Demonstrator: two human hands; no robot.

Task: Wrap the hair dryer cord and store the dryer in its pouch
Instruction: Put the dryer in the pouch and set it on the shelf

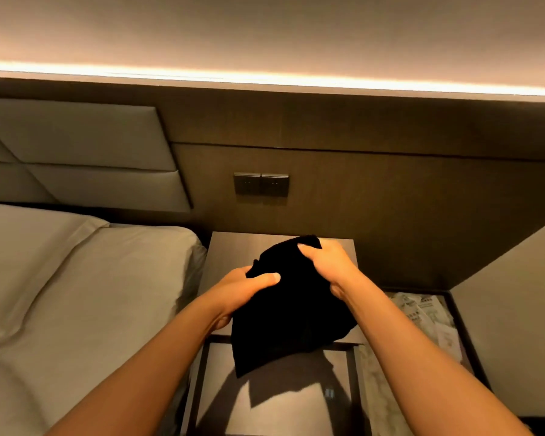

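A black cloth pouch (pixel 291 313) hangs in the air above the nightstand, held by both hands. My left hand (pixel 243 292) grips its left edge with the thumb on top. My right hand (pixel 326 262) clutches the upper right corner, fingers curled over the fabric. The pouch bulges and sags toward its lower left. The hair dryer and its cord are not visible; whether they are inside the pouch cannot be told.
A dark wooden nightstand (pixel 230 250) stands under the pouch, with an open drawer or lower shelf (pixel 283 401) in front. The bed with white sheets (pixel 76 294) lies left. Switch plates (pixel 261 184) sit on the wall panel. Paper packets (pixel 422 316) lie at right.
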